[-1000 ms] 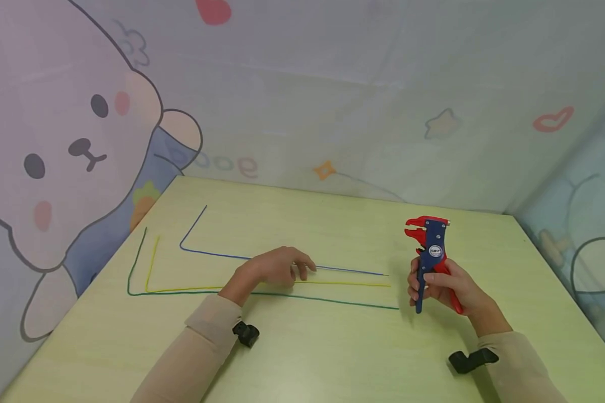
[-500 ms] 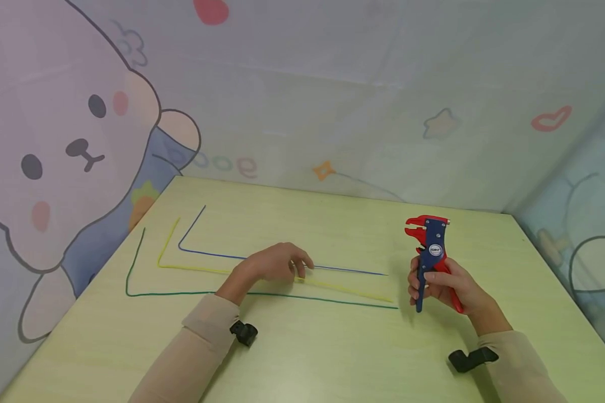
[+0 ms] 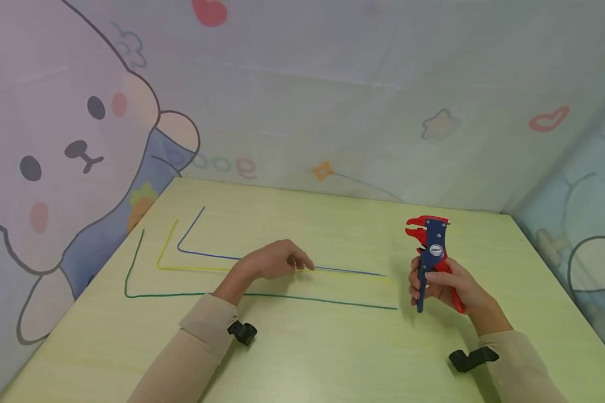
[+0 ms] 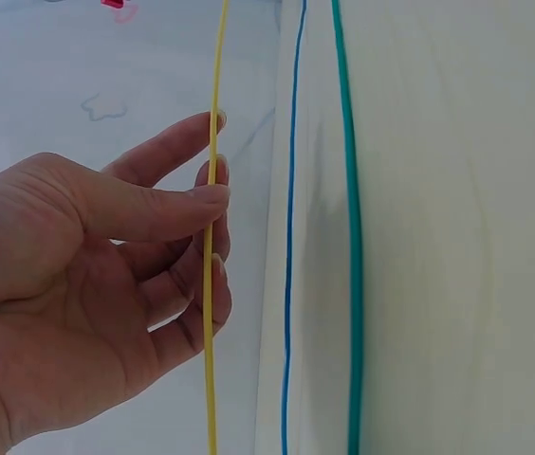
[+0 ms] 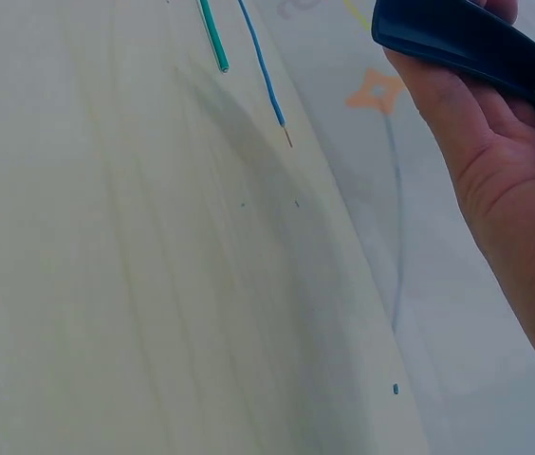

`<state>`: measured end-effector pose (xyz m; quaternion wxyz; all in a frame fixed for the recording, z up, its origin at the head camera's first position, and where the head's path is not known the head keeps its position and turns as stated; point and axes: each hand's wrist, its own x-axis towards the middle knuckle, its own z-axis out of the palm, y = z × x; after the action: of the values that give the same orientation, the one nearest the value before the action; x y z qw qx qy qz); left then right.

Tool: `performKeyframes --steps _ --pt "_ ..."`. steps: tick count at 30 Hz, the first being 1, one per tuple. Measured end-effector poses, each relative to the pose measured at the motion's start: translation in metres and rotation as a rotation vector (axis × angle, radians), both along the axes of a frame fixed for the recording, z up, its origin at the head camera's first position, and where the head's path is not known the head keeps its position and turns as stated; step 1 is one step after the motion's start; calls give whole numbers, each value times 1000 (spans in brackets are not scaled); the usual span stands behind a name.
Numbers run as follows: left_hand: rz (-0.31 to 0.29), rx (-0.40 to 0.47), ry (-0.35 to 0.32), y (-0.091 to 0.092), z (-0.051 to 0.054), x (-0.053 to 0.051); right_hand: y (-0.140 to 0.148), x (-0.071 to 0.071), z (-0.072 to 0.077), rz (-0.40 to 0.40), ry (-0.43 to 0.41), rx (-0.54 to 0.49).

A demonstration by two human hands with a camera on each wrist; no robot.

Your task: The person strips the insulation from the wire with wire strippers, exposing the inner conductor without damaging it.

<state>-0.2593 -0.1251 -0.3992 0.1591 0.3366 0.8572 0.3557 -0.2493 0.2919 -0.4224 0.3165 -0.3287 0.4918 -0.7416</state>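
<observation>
My left hand (image 3: pixel 277 260) pinches a yellow wire (image 4: pixel 210 379) between thumb and fingers, lifting it off the table. The wire's bent far end (image 3: pixel 167 246) extends to the left. Behind it lies a blue wire (image 3: pixel 206 255), whose bare metal tip (image 5: pixel 287 137) shows in the right wrist view. A green wire (image 3: pixel 322 300) lies nearer the front, its visible right end covered in insulation. Upright over the right side, a red and blue wire stripper (image 3: pixel 435 240) is gripped by its handles in my right hand (image 3: pixel 456 285). Its jaws stand apart with nothing in them.
The pale wooden table (image 3: pixel 322 358) meets a printed cloth backdrop (image 3: pixel 302 101) at its rear edge. A small blue scrap (image 5: pixel 396 389) lies near that edge. Each wrist carries a black camera (image 3: pixel 243 333).
The yellow wire has left its place beside the green wire, lifted and drawn back toward the blue one by my left hand. The right hand and wire stripper hold still.
</observation>
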Motion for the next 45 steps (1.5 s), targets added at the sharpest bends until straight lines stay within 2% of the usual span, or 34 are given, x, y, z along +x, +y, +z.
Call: performKeyframes --steps 5,12,17,21,31,35,45 --pt "15 5 65 -1 3 0 3 0 -2 11 -3 3" --pt "103 17 58 1 8 2 5 0 -3 -5 -27 11" --pt "168 37 67 2 14 4 5 -2 -5 78 -26 -45" --pt "205 75 99 2 18 4 5 -4 -6 137 -25 -73" --pt "299 153 137 2 25 6 2 -2 -4 124 15 -21" --pt "318 155 132 2 24 6 0 -1 -3 130 26 -2" --pt "309 151 129 1 22 5 0 0 -2 115 47 0"
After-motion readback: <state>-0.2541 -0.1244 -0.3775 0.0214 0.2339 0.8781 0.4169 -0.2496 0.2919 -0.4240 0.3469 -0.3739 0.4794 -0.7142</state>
